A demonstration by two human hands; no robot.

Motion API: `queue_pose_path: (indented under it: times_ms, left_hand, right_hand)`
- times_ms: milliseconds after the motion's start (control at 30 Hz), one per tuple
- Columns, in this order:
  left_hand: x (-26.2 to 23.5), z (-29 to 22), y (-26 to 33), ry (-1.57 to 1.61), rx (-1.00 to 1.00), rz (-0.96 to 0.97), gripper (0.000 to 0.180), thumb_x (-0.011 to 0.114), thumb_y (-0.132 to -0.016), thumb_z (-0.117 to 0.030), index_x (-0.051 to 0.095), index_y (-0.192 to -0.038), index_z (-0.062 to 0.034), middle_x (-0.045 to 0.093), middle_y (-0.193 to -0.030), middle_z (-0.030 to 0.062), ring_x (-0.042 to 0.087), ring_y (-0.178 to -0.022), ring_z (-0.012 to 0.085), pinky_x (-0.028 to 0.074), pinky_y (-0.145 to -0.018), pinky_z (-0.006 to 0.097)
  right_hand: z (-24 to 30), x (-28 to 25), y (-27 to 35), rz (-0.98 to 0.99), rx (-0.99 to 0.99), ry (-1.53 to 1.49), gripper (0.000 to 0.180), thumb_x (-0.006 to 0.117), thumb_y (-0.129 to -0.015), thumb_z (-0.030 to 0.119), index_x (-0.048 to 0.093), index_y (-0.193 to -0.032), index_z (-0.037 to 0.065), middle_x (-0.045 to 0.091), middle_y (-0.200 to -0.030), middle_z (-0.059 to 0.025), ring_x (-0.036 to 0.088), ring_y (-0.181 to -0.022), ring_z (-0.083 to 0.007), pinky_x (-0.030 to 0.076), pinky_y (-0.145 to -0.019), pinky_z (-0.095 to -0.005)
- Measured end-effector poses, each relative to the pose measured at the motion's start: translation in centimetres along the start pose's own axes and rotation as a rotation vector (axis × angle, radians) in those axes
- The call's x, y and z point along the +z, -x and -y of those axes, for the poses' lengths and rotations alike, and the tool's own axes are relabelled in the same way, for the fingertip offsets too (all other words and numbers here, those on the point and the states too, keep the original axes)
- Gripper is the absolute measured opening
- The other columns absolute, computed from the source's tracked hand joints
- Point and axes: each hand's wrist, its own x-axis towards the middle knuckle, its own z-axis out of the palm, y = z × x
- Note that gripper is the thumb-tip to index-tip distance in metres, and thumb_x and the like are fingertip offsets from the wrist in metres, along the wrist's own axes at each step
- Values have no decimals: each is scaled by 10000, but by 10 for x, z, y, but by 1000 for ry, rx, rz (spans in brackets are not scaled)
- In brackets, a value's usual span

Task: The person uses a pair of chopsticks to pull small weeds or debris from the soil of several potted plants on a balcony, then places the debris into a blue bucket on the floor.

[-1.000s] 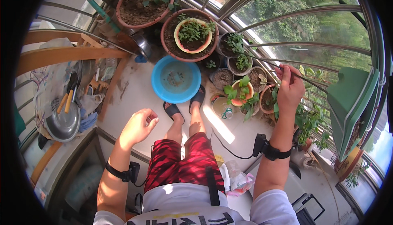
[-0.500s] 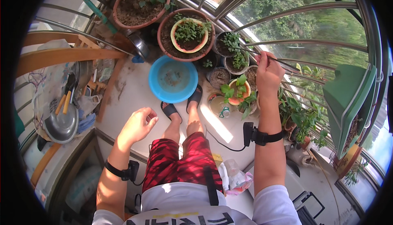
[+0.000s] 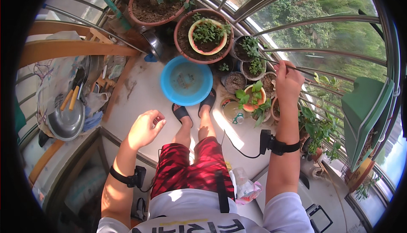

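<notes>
My right hand (image 3: 289,81) is closed in a pinch around a thin dark stick (image 3: 268,59). The stick's far end points at the leafy plants in the small pots by the window rail. Below that hand stand a dark pot of green seedlings (image 3: 250,46), a pale pot of seedlings (image 3: 255,66) and a pot of bare soil (image 3: 269,82). My left hand (image 3: 145,128) hangs in the air over the floor, fingers loosely bent and thumb apart, holding nothing that I can see. Both wrists wear black straps with small boxes.
A blue basin (image 3: 167,89) of water stands before my sandalled feet. Beyond it are a large brown planter (image 3: 181,42) and another soil planter (image 3: 148,4). Metal railings edge the window at right, beside a green planter box (image 3: 364,106). A grey pan (image 3: 68,122) lies at left.
The whole scene has shifted to the right in the view. My right hand keeps its grip on the stick near the same pots. My left hand stays almost where it was.
</notes>
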Motion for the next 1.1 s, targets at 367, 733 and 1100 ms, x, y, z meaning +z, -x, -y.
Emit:
queue_pose_path:
  times_ms: [367, 733, 1100]
  left_hand:
    - [6, 8, 0, 12, 19, 18, 191, 716, -921, -161, 677, -974, 18, 688, -886, 178, 680, -768, 314, 559, -728, 404]
    - [3, 10, 3, -13, -15, 28, 209, 707, -925, -180, 674, -986, 17, 693, -911, 181, 685, -787, 317, 559, -744, 403]
    - [7, 9, 6, -1, 0, 27, 201, 705, -932, -175, 674, -991, 14, 692, -914, 176, 688, -807, 323, 562, -746, 402]
  right_hand:
    - [-1, -77, 8, -109, 234, -345, 235, 599, -1056, 127, 698, -1064, -86, 761, -926, -142, 767, -849, -183, 627, -766, -283]
    - [-16, -70, 30, -31, 195, -227, 230, 602, -1055, 133, 708, -1044, -71, 774, -905, -115, 756, -809, -146, 587, -742, -243]
    - [-34, -63, 46, -102, 266, -341, 254, 606, -1058, 161, 720, -1094, -64, 780, -922, -128, 753, -862, -142, 604, -782, -253]
